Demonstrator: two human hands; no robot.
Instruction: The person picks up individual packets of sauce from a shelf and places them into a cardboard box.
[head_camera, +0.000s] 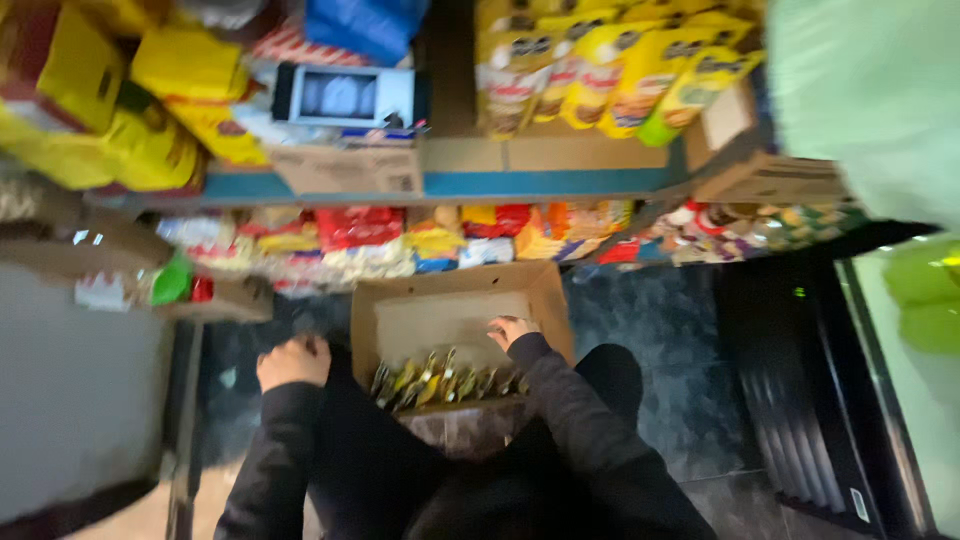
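While blurred, right hand (512, 331) touches square cardboard box (455, 312).

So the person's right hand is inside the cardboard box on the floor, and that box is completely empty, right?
Not quite. The right hand is inside the cardboard box on the floor, but the box is not empty: the head view shows a row of yellowish packets standing along its near side. The left hand is outside the box, beside it.

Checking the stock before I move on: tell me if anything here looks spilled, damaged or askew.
Nothing stands out. The cardboard box sits open on the floor with packets upright in a row; the right hand reaches inside, the left hand rests outside. The picture is blurred, so small damage could be missed.
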